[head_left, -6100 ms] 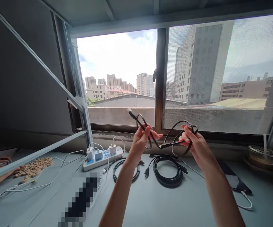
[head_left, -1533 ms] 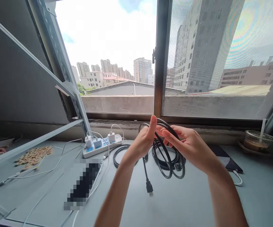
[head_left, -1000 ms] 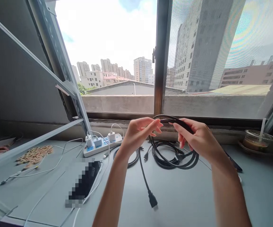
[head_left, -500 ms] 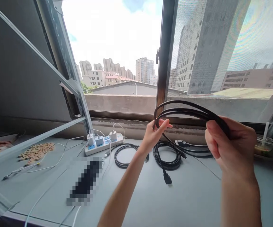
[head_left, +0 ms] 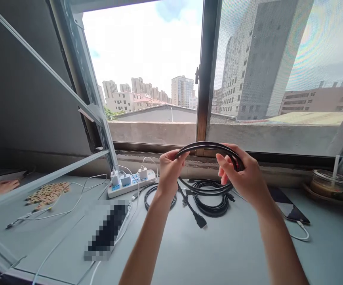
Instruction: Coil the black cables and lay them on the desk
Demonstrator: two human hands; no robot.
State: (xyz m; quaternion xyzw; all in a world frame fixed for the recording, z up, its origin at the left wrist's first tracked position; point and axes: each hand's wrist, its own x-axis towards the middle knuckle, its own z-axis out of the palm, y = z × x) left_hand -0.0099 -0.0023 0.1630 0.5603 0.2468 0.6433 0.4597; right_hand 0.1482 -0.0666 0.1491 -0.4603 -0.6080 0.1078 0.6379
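A black cable (head_left: 208,145), gathered in loops, is held up between my two hands above the table. My left hand (head_left: 171,168) is closed round the left side of the loops. On the right side, my right hand (head_left: 239,168) grips the strands, thumb and fingers curled. The cable's flat black plug (head_left: 200,221) hangs down below my left hand. Under the held loops, a second coiled black cable (head_left: 214,209) lies on the table. Another black coil (head_left: 150,200) rests to the left, partly hidden behind my left forearm.
A white power strip (head_left: 130,186) with chargers stands by the window. Small wooden pieces (head_left: 46,194) and white cords lie left, behind a metal frame. A pixelated dark object (head_left: 107,229) is front left. At right are a black phone-like device (head_left: 290,208) and a lidded cup (head_left: 333,180).
My right hand has moved left and closer to my left hand, bringing the cable loops into a smaller round. My left hand has shifted slightly left. The dark device at right has come into view.
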